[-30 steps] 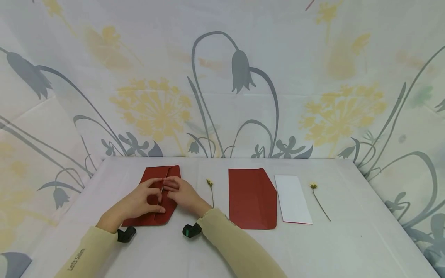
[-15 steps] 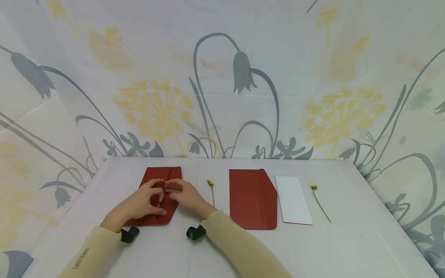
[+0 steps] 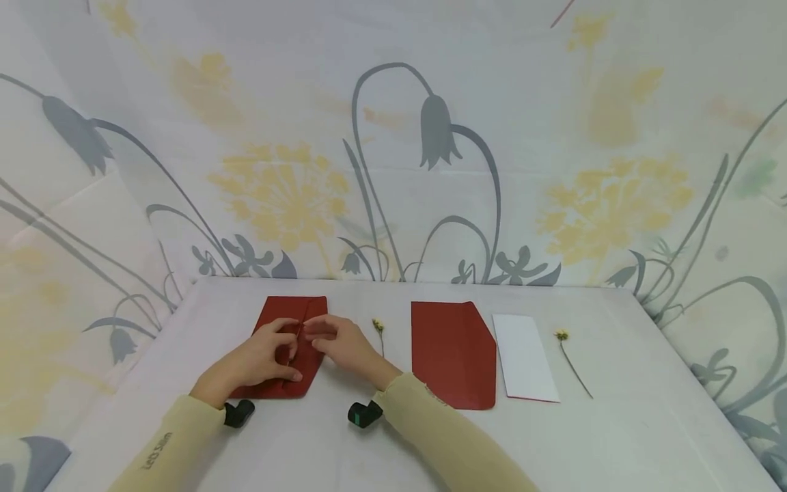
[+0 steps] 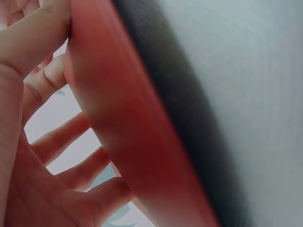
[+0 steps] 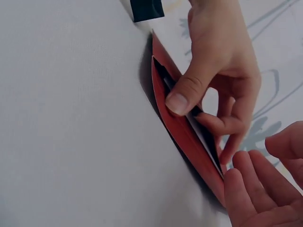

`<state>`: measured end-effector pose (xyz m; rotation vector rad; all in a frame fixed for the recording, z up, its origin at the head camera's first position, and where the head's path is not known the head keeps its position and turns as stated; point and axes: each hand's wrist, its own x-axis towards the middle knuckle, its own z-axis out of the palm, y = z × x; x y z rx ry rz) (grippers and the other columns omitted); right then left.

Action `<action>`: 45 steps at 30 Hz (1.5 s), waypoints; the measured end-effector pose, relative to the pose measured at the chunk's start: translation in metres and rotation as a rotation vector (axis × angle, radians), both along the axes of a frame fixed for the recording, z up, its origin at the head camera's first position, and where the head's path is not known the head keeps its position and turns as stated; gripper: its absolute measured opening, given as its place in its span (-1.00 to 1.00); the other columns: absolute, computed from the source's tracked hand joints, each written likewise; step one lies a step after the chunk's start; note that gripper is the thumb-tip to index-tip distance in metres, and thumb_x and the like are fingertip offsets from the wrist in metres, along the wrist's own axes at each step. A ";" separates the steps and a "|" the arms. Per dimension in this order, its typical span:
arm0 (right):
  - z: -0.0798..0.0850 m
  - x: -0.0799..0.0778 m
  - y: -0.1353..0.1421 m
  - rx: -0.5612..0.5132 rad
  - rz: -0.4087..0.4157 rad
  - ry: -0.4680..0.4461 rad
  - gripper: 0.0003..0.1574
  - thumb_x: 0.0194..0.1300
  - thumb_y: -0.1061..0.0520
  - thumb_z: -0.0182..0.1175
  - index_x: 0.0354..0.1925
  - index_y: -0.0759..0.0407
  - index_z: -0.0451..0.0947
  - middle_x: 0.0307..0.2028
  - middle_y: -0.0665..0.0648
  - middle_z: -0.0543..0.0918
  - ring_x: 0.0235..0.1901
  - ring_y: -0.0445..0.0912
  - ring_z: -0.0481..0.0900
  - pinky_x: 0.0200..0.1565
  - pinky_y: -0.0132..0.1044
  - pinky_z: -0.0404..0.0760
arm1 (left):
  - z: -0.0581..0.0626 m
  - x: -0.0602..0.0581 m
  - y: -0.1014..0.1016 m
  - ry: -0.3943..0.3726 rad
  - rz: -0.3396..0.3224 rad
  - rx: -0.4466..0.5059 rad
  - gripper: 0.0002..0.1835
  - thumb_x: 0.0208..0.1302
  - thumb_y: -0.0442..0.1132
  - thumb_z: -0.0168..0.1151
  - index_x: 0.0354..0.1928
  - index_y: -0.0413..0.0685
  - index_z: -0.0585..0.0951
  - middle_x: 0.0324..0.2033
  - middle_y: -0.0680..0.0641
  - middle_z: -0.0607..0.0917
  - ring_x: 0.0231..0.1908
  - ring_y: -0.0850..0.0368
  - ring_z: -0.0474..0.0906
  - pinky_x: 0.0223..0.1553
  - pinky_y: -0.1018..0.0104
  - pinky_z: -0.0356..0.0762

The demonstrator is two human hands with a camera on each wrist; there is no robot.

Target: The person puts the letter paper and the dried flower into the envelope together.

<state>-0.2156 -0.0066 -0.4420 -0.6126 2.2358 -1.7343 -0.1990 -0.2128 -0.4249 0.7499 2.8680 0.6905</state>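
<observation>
A red envelope lies at the left of the table, its long opening turned to the right. My left hand grips it at the opening. In the right wrist view the left thumb is on the envelope's near wall while the index finger bends in at the gap. A white edge, like that of a card, shows inside the opening. My right hand is at the upper end of this opening, its fingers extended and its thumb apart from them.
To the right lie a second red envelope, a white card with a red lower edge, and a yellow dried flower. Another dried flower lies just beyond the right wrist. A flowered cloth hangs behind the table.
The head view has shifted, so everything sits a little further right in it. Both hands keep nearly the same place at the envelope's opening.
</observation>
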 end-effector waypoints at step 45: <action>-0.001 -0.005 0.113 0.404 -0.105 0.073 -0.69 0.11 0.15 0.33 -0.12 0.01 0.59 -0.24 -0.06 0.58 -0.17 -0.12 0.46 -0.10 -0.24 0.47 | -0.001 -0.001 0.002 -0.035 0.031 -0.024 -0.64 -0.15 0.05 0.51 -0.56 0.19 0.45 0.25 -0.23 0.30 0.18 -0.26 0.20 -0.03 -0.06 0.45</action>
